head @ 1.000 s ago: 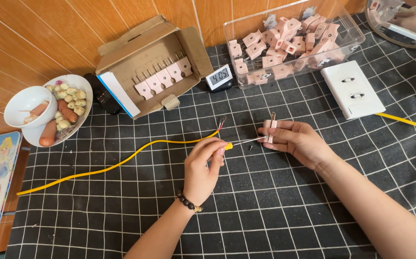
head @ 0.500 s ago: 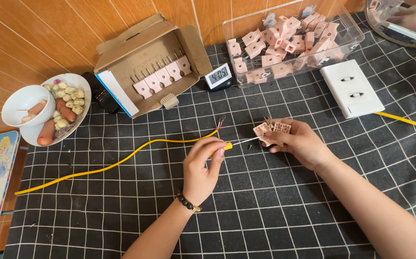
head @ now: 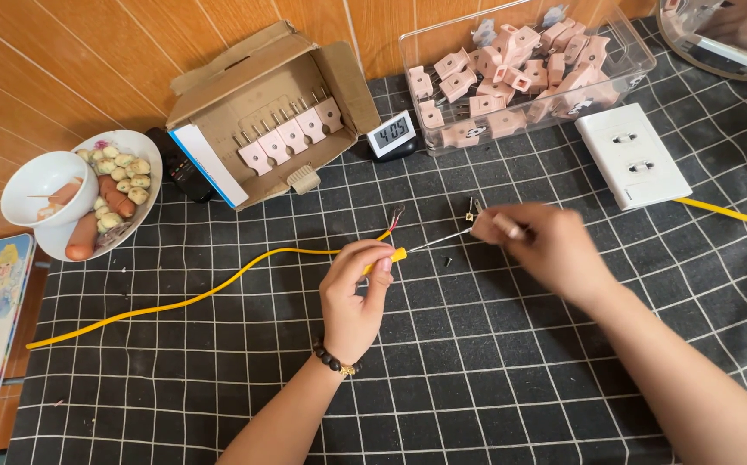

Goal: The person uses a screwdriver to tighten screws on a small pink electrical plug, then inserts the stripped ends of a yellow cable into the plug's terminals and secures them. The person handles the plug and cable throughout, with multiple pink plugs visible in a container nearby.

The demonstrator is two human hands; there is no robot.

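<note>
1. Two hands meet over the middle of our tabletop (head: 218, 405), which wears a black cloth with a white grid.
2. Our left hand (head: 354, 293) is pinched narrowly around a yellow cable (head: 218, 288) just behind its cut end, thumb and fingers closed on the sheath.
3. From that end, thin bare wires (head: 396, 217) stick up and away, and one fine strand runs to the right towards the other hand.
4. Our right hand (head: 545, 245) is curled shut on a small pink plug part (head: 487, 226); most of it is hidden by the fingers and blurred, so we cannot tell its exact shape.
5. The cable trails off to the left across the cloth, well past the wrist with the bead bracelet (head: 332, 362).
6. Behind the hands, an open cardboard box (head: 261, 103) holds a row of pink plugs with metal prongs.
7. Just right of it stands a small digital clock (head: 390, 133), and beside that a clear plastic tub (head: 632, 65) heaped with more pink plug pieces.
8. A white double socket plate (head: 636, 155) lies near the tub, with another yellow cable (head: 731, 215) leaving it to the right.
9. At far left, a white bowl and plate (head: 145, 164) carry sausages and small round snacks.
</note>
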